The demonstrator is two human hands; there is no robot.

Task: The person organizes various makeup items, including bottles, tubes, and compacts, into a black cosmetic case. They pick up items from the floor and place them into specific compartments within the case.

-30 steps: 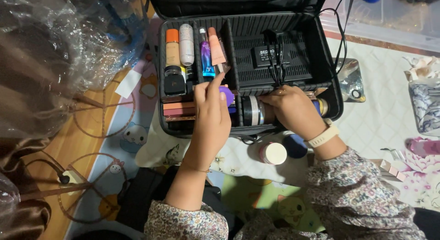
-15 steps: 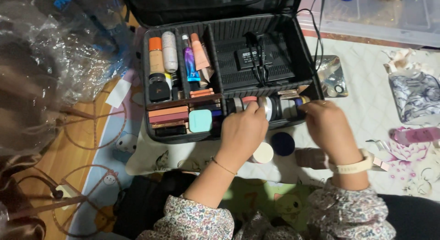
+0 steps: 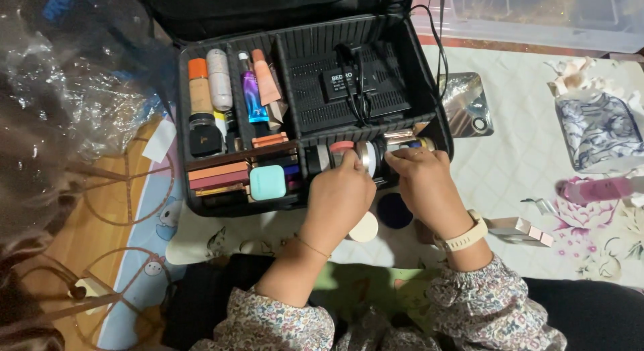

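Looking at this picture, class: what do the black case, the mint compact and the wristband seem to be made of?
Black case: probably moulded plastic, matte; ribbed divider walls show.
Mint compact: likely smooth plastic with a soft sheen and rounded corners.
Wristband on the right hand: looks like cream silicone or rubber, matte; it bends around the wrist.

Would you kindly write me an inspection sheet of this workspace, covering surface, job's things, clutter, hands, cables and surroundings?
Surface: patterned floor mat.
Job's things: open black organiser case; round jars in its front right compartment.
Clutter: mint compact, tubes, cream disc, pink bottle.
Hands: left hand and right hand on the jars; grip unclear.
Cables: black cable over the case's right wall.
Surroundings: clear plastic wrap, clear bin.
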